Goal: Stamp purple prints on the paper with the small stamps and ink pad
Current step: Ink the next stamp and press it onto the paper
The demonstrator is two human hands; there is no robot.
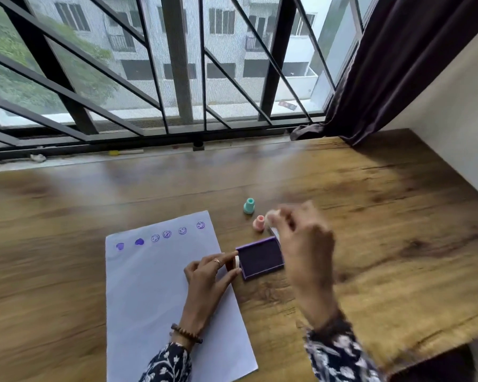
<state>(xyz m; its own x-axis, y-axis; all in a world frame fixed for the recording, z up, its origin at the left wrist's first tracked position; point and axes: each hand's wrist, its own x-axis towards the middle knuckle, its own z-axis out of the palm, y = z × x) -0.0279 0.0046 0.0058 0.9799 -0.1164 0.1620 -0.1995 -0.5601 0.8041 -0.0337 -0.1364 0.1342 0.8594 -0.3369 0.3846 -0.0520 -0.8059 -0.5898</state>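
On the wooden bench (370, 216), her left hand (207, 274) steadies the open purple ink pad (260, 260) beside the paper (160, 293); her blurred right hand (301, 238) pinches a pale stamp (271, 216) above it.

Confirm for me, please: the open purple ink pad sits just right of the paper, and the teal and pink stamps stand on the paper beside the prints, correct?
Not quite. The head view shows the teal stamp and pink stamp standing on the bare wooden table, off the paper, beyond its top right corner. The rest holds: the open purple ink pad sits just right of the paper.
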